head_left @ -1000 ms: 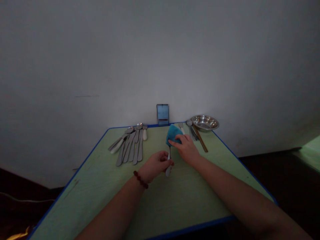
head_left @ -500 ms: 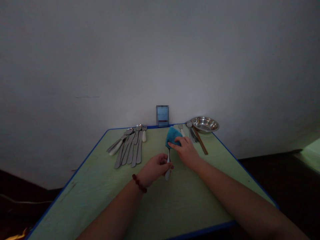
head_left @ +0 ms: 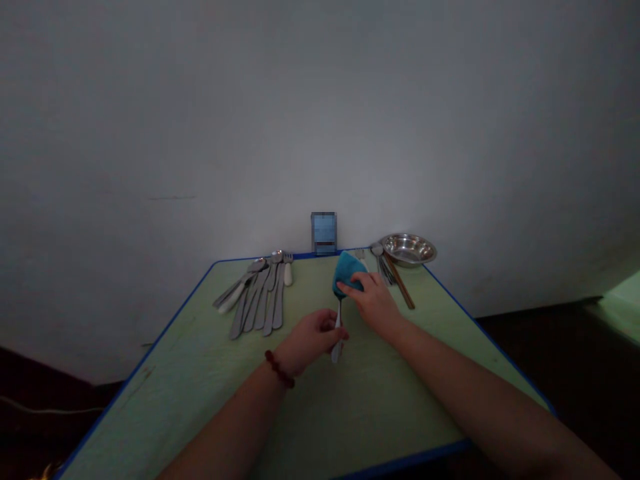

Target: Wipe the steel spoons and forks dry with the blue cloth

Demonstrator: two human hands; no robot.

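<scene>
My left hand [head_left: 320,332], with a dark red bead bracelet at the wrist, is closed around the flat metal handle of a piece of cutlery [head_left: 337,353]. The cutlery points away from me. Its far end is hidden in a folded blue cloth [head_left: 345,270], so I cannot tell whether it is a spoon or a fork. My right hand [head_left: 373,297] pinches the cloth around that end, fingers on top. Both hands are above the middle of the green table [head_left: 380,407].
Several spoons, forks and other cutlery [head_left: 260,293] lie fanned out at left. Spoons [head_left: 379,253], a white-handled fork [head_left: 362,255] and brown chopsticks [head_left: 401,283] lie at back right, beside a steel bowl [head_left: 410,249]. A phone-like device [head_left: 324,233] leans on the wall [head_left: 320,113].
Both hands keep their hold on the cutlery and the cloth, with barely any movement. The whole view has shifted very slightly.
</scene>
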